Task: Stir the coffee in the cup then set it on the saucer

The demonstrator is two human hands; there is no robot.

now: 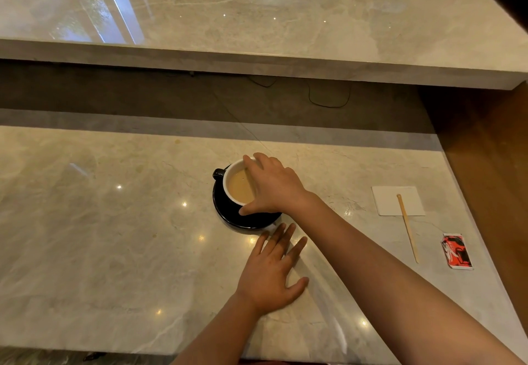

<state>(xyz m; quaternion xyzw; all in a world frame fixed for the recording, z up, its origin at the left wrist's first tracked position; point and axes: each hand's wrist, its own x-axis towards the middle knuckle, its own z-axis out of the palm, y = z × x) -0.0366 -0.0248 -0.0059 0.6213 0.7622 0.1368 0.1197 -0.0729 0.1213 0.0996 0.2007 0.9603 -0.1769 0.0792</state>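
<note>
A black cup [228,190] with a white inside, full of milky coffee, stands on a black saucer [228,214] in the middle of the marble counter. Its handle [217,173] points to the left. My right hand [274,186] lies over the cup's right side, fingers on the far rim and thumb on the near rim, gripping it. My left hand [274,267] rests flat on the counter just in front of the saucer, fingers spread, holding nothing. A wooden stir stick [408,227] lies to the right, away from the cup.
The stick's top end rests on a white napkin [397,200] at the right. A red and black sachet [456,251] lies near the right edge. A raised marble ledge [257,61] runs across behind the counter [100,236], with a thin cable [328,104] in the gap.
</note>
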